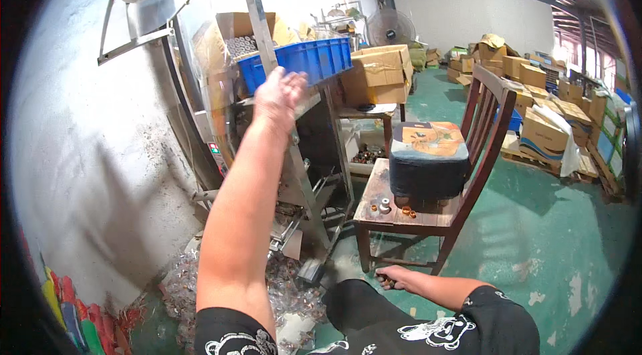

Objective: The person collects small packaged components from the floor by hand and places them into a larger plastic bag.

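Observation:
My left arm stretches up to the metal frame (pixel 314 211) of a machine. My left hand (pixel 281 93) is in front of its upright, just below a blue plastic bin (pixel 307 57). Its fingers look apart and somewhat blurred, with nothing visible in them; whether it touches the frame I cannot tell. Low down by the chair's front leg, my right hand (pixel 394 277) is closed around several small brownish pieces (pixel 384 280), perhaps metal fittings. A few small brass-coloured rings (pixel 408 212) and a small white-grey fitting (pixel 384 205) lie on the wooden chair's seat (pixel 374 184).
A dark padded stool cushion (pixel 429 161) sits on the chair. Behind the bin stand an open carton (pixel 378 74) and a fan (pixel 390 26). Clear plastic bags (pixel 180 288) heap on the floor beneath the machine. Stacked cartons (pixel 545 134) line the right side.

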Tool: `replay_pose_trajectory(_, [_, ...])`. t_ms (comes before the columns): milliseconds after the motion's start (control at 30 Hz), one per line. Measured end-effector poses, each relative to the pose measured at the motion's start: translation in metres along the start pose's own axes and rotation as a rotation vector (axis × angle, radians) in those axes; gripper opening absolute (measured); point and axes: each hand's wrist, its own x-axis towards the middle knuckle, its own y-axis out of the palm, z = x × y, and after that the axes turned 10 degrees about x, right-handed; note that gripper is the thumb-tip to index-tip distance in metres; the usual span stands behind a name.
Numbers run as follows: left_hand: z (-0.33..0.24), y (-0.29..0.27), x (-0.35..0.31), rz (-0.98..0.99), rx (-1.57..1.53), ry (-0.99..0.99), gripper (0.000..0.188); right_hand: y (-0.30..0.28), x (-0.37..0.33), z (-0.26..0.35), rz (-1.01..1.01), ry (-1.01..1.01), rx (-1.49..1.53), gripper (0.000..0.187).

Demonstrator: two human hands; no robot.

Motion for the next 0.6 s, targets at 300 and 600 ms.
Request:
replay_pose_trajectory(300, [0.160,-0.180,-0.234,0.163,0.454,-0.740,0.042,0.023,0.017,-0.020,-0.126,-0.076,-0.418,0.023])
replay_pose_trajectory(600, [0.258,-0.437,-0.462,-0.400,0.745,-1.254,0.022,0.091,0.157,-0.033,-0.040,0.146,-0.479,0.019])
